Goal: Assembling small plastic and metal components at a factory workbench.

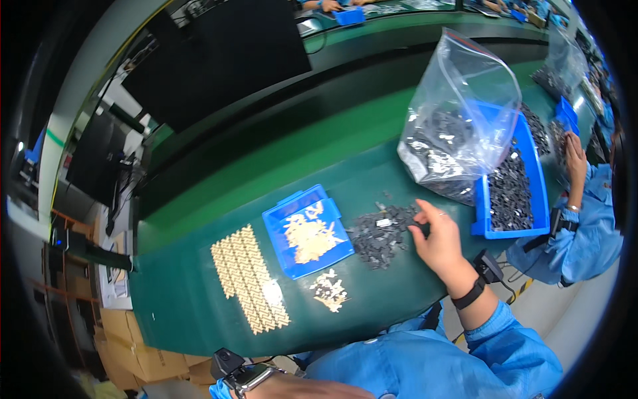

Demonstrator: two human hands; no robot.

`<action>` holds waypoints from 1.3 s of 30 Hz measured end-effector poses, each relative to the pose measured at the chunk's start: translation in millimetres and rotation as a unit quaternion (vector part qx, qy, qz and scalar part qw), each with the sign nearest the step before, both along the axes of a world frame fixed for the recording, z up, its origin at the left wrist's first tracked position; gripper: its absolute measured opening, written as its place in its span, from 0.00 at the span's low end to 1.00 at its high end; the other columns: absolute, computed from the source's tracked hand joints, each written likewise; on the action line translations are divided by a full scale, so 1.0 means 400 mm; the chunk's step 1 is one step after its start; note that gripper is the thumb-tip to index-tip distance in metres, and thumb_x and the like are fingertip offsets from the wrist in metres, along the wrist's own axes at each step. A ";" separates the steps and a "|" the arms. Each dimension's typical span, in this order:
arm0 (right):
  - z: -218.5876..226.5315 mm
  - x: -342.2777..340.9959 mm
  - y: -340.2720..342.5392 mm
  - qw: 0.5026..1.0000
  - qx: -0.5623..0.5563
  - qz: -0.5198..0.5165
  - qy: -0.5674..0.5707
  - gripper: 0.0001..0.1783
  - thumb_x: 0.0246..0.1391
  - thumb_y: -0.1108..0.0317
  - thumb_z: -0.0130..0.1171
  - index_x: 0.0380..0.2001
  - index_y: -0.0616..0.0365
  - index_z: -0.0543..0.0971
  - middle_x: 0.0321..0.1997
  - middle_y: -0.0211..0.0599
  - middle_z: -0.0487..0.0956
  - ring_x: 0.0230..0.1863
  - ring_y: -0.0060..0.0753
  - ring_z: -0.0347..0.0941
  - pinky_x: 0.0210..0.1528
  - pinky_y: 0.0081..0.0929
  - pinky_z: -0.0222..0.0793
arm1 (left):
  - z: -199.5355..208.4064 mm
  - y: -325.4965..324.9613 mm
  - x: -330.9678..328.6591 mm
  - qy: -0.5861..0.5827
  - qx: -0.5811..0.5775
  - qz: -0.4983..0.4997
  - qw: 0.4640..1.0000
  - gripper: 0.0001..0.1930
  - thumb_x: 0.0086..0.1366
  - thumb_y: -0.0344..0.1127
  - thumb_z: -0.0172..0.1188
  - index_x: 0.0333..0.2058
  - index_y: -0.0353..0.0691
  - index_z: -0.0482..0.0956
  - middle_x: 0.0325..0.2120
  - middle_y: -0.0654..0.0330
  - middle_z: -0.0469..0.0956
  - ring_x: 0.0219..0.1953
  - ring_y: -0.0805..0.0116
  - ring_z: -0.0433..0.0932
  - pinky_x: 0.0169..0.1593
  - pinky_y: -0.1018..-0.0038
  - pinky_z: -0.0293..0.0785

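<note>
My right hand (435, 238) rests at the right edge of a loose pile of small dark parts (380, 234) on the green work surface (199, 312). Thumb and forefinger are spread apart and touch the pile, with nothing clearly held between them. A black band circles that wrist. Of my left arm only the wrist with a watch (249, 378) shows at the bottom edge; the hand itself is out of sight. Left of the pile stands a small blue tray (278, 219) of pale gold parts. A little heap of mixed gold and dark pieces (329, 291) lies in front of it.
Rows of gold parts (249, 279) lie in a neat strip at the left. A clear bag of dark parts (458, 133) leans on a blue bin (537, 193) at the right. A co-worker's hand (575, 159) and blue sleeve are beyond it. Cardboard boxes (143, 359) sit lower left.
</note>
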State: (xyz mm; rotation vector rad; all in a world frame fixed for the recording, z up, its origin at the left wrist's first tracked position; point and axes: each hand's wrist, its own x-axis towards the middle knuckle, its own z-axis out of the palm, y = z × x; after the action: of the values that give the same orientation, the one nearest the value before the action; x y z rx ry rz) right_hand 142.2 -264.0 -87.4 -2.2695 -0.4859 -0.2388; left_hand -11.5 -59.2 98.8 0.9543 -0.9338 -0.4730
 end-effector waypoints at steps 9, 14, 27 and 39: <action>0.009 0.027 -0.007 0.980 0.196 -0.019 0.007 0.30 0.46 0.84 0.61 0.55 0.61 0.69 0.32 0.34 0.79 0.33 0.22 0.76 0.35 0.19 0.70 | -0.030 0.031 -0.084 -0.102 -0.152 0.147 0.972 0.06 0.66 0.32 0.58 0.39 0.41 0.81 0.42 0.45 0.75 0.40 0.48 0.77 0.36 0.59 0.74; 0.098 -0.096 0.086 0.834 0.473 0.154 0.241 0.34 0.50 0.86 0.57 0.60 0.59 0.61 0.36 0.39 0.79 0.36 0.25 0.76 0.38 0.21 0.72 | -0.133 0.138 -0.040 -0.112 0.186 0.390 0.895 0.05 0.59 0.25 0.60 0.33 0.29 0.80 0.39 0.51 0.77 0.39 0.54 0.77 0.43 0.62 0.74; 0.156 -0.204 0.220 0.531 0.516 0.121 0.661 0.26 0.56 0.76 0.60 0.56 0.62 0.62 0.37 0.40 0.79 0.35 0.28 0.77 0.38 0.22 0.71 | -0.281 0.102 -0.049 -0.164 0.387 0.641 0.642 0.10 0.50 0.20 0.68 0.33 0.32 0.83 0.31 0.55 0.81 0.31 0.64 0.81 0.34 0.76 0.77; 0.118 -0.235 0.229 0.664 0.509 0.206 0.509 0.08 0.56 0.82 0.56 0.39 0.67 0.80 0.48 0.39 0.74 0.48 0.27 0.72 0.52 0.25 0.69 | -0.317 0.065 -0.083 0.451 -0.038 0.538 0.711 0.07 0.67 0.30 0.56 0.33 0.31 0.77 0.27 0.55 0.79 0.23 0.73 0.73 0.27 0.78 0.68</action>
State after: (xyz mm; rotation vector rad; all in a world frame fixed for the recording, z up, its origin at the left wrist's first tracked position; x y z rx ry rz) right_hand 48.2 -172.2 -40.1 -0.8520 -0.1333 0.7972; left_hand -44.5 -33.3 -28.2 0.8697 0.5551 0.1515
